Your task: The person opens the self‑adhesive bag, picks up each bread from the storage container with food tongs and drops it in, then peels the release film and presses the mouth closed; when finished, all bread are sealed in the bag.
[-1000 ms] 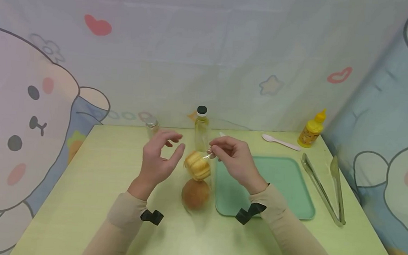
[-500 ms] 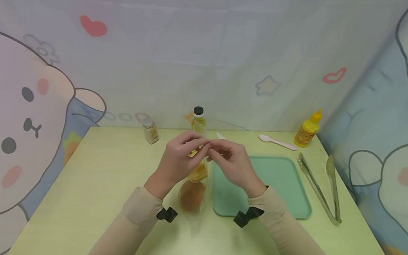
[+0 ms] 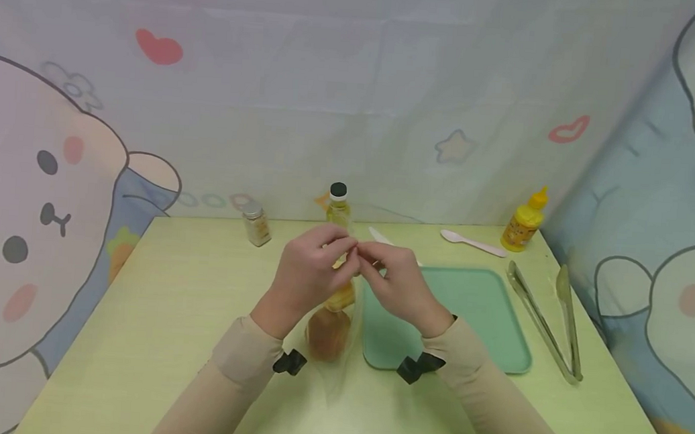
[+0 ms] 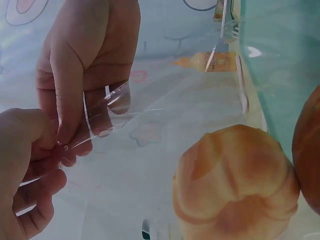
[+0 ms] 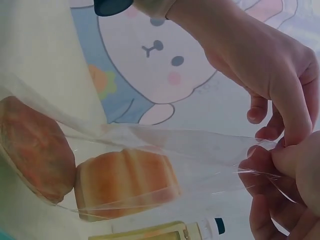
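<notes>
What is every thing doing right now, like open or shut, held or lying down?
Clear bag: top pinched by both hands, two buns inside.
Left hand: pinching the bag.
Right hand: pinching the bag.
Oil bottle: upright, capped.
Tongs: lying open.
Tray: flat.

Bread items in clear plastic bag (image 3: 337,371): two — one ridged yellow bun (image 3: 342,297), one round brown bun (image 3: 327,333). Hands at the bag's mouth: two — left hand (image 3: 310,271), right hand (image 3: 400,284).

- Green tray (image 3: 485,321): one
- Tongs (image 3: 549,318): one pair, at 3 o'clock
- Oil bottle (image 3: 337,206): one
- Yellow squeeze bottle (image 3: 524,222): one
- Spice jar (image 3: 257,224): one
- White plastic spoon (image 3: 473,242): one, at 1 o'clock
</notes>
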Demonstrator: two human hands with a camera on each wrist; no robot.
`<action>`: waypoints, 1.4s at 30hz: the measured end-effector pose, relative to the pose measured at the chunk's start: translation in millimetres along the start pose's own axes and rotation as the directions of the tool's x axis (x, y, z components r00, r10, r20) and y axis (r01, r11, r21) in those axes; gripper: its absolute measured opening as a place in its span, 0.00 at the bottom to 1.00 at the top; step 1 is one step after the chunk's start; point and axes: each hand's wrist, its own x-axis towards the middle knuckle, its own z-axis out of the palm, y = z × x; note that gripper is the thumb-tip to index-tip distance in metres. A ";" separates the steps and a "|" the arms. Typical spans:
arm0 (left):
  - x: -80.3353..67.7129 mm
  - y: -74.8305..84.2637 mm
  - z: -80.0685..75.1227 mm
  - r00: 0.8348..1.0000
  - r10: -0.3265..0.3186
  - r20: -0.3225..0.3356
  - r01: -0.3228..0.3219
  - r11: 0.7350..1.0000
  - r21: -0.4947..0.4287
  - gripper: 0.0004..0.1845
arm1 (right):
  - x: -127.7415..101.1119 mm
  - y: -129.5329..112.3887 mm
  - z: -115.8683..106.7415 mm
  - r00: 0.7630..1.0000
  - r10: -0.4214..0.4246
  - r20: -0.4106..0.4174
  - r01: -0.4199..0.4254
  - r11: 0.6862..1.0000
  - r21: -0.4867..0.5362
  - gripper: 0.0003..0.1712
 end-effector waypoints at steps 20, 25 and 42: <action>0.3 -3.9 5.3 0.992 -0.123 -0.040 0.119 0.990 -0.080 0.06 | 2.1 3.7 4.3 0.993 -0.103 -0.063 0.100 0.994 -0.038 0.13; -0.3 -1.3 5.3 0.990 -0.131 -0.054 0.130 0.991 -0.026 0.05 | 2.0 3.5 6.5 0.992 -0.105 -0.070 0.101 0.993 -0.054 0.13; -4.5 -17.4 2.6 0.941 -0.271 -0.204 0.270 0.962 -0.033 0.05 | 2.2 0.4 11.7 0.991 -0.073 -0.114 0.077 0.996 0.034 0.10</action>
